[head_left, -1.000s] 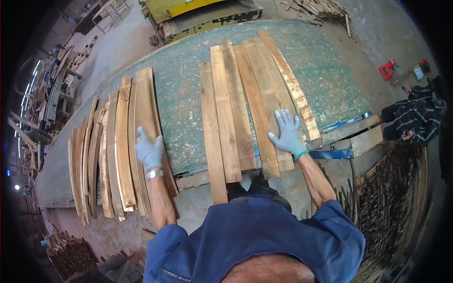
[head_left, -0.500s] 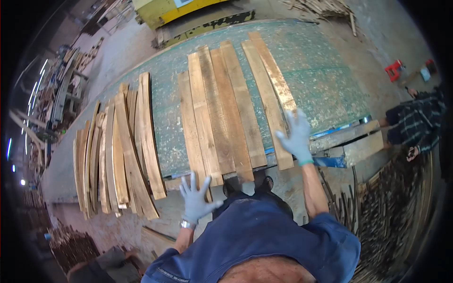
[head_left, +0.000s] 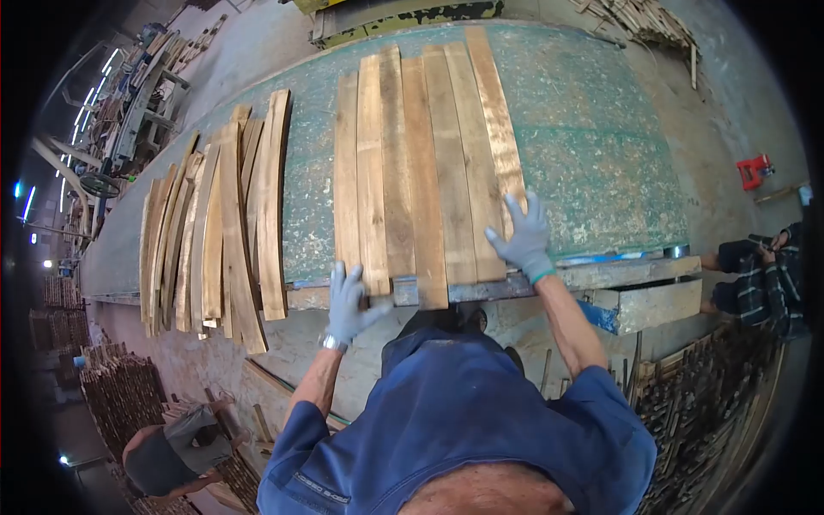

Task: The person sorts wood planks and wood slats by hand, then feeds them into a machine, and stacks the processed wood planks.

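My left hand (head_left: pixel 348 307), in a pale grey glove, is open at the near end of the leftmost board (head_left: pixel 346 163) of a row of planks. Its fingers point away from me, with the thumb out to the right. My right hand (head_left: pixel 525 233), gloved too, has its fingers apart at the near end of the rightmost board (head_left: pixel 495 112). Between my hands several wooden planks (head_left: pixel 427 172) lie side by side, their near ends uneven. The rightmost board leans slightly, leaving a narrow wedge of space beside its neighbour.
The planks lie on a worn green table (head_left: pixel 592 172). To the left is a looser pile of boards (head_left: pixel 230 223). One person (head_left: pixel 764 270) is at the right, another (head_left: pixel 176 451) at the lower left. Stacked wood strips (head_left: pixel 712 412) fill the lower right floor.
My right hand has moved left, and the second board from the right now lies against the row, closing the gap. The rightmost board has also come closer. My left hand stays by the row's left end.
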Demonstrator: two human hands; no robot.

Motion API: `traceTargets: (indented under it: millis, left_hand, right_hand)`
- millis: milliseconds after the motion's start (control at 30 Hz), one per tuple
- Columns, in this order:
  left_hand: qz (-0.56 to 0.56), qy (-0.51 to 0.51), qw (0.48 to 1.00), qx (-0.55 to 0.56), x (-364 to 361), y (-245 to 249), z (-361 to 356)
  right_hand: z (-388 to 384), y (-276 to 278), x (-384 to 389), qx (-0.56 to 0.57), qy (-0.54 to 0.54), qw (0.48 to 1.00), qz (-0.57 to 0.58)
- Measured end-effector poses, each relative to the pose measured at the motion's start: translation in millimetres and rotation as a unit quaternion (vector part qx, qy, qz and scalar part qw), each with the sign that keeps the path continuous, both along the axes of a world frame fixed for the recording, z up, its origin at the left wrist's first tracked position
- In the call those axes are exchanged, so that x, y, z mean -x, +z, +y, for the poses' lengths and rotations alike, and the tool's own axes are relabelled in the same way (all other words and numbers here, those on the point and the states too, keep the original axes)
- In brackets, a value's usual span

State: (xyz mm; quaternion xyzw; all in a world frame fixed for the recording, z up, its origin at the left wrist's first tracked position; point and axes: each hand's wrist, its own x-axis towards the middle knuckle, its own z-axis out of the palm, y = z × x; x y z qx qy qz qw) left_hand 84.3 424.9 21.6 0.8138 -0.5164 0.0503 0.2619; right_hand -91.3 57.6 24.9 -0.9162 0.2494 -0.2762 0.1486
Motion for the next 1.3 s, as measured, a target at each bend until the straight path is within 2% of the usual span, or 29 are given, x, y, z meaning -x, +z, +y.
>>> traceTargets:
  millis: [133,267,333,433,467,500,633,800,833,933,967,1067,1100,1200,1300]
  left_hand:
    - [-0.054,-0.005,0.998,-0.03,-36.4,22.3,-61.9]
    - [-0.065,0.021,0.99,-0.12,-51.2,24.8,-79.1]
    - [-0.112,0.06,0.977,-0.169,-31.7,44.6,-84.9]
    - [-0.067,0.085,0.977,-0.183,-3.4,53.6,-79.4]
    - [-0.049,0.094,0.977,-0.187,1.9,51.6,-81.5]
    - [-0.031,0.111,0.973,-0.198,1.5,43.3,-84.3]
    - [0.011,0.152,0.951,-0.271,7.7,60.3,-105.4]
    - [0.005,0.169,0.955,-0.245,-10.4,52.3,-123.7]
    - [0.009,0.173,0.953,-0.248,-15.4,56.6,-130.7]
    - [0.018,0.191,0.948,-0.255,-43.3,63.6,-162.9]
    - [0.01,0.197,0.947,-0.253,-56.7,64.9,-175.1]
    - [-0.004,0.215,0.945,-0.245,-94.3,66.8,-205.5]
    - [-0.008,0.229,0.945,-0.233,-106.8,61.1,-212.7]
    - [0.0,0.22,0.948,-0.232,-121.4,64.4,-229.6]
    - [0.025,0.218,0.944,-0.245,-123.8,62.5,-239.6]
  right_hand:
    - [-47.0,-3.0,-48.0,-0.014,0.01,1.0,0.006]
    - [-81.0,1.8,-85.9,-0.004,0.001,0.996,0.084]
    - [-75.7,24.0,-85.0,0.034,-0.004,0.991,0.132]
    - [-19.8,42.5,-38.7,0.021,0.062,0.98,0.186]
    - [-3.3,50.8,-22.8,0.022,0.095,0.967,0.234]
    - [6.1,33.8,-13.8,0.032,0.094,0.968,0.23]
    - [19.7,25.1,-12.6,0.011,0.078,0.974,0.214]
    - [1.7,10.6,-50.9,0.042,0.087,0.986,0.139]
    - [-4.1,17.7,-61.7,0.039,0.067,0.979,0.191]
    - [-37.9,19.1,-107.2,0.057,0.06,0.983,0.166]
    - [-49.3,24.6,-124.1,0.058,0.048,0.978,0.195]
    - [-100.2,32.8,-152.2,0.01,0.11,0.984,0.138]
    - [-112.2,30.6,-153.9,0.045,0.082,0.99,0.102]
    - [-131.7,33.5,-160.0,0.04,-0.006,0.991,0.129]
    - [-124.4,31.7,-174.0,0.049,0.018,0.981,0.188]
